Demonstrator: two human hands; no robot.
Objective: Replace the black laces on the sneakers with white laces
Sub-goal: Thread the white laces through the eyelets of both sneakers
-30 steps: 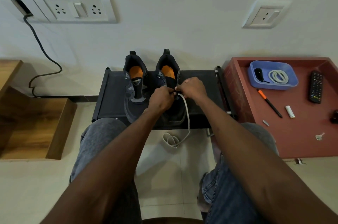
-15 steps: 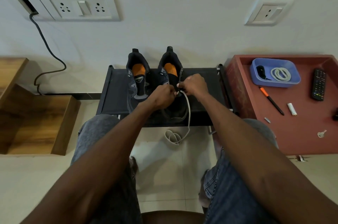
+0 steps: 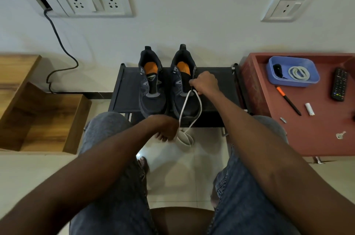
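Two dark sneakers with orange insoles stand side by side on a black rack (image 3: 124, 88): the left sneaker (image 3: 151, 85) and the right sneaker (image 3: 182, 88). A white lace (image 3: 184, 108) runs from the right sneaker's eyelets down over the rack's front edge. My right hand (image 3: 205, 83) pinches the right sneaker's eyelet flap where the lace passes through. Below the rack's front edge, my left hand (image 3: 165, 129) grips the lace's lower end, with loose coils hanging beside it. A second white lace (image 3: 298, 73) lies coiled in the blue tray (image 3: 307, 81) beside something black.
A red table (image 3: 311, 131) at the right carries the blue tray, a remote (image 3: 339, 84), a pen (image 3: 288, 100), a small white object (image 3: 309, 109) and a key (image 3: 340, 135). Wooden steps (image 3: 38, 115) stand at the left. A cable (image 3: 57, 46) hangs from the wall sockets. My knees flank the rack.
My left hand has left the right sneaker and dropped toward me below the rack edge, drawing the white lace down. My right hand stays at the eyelets.
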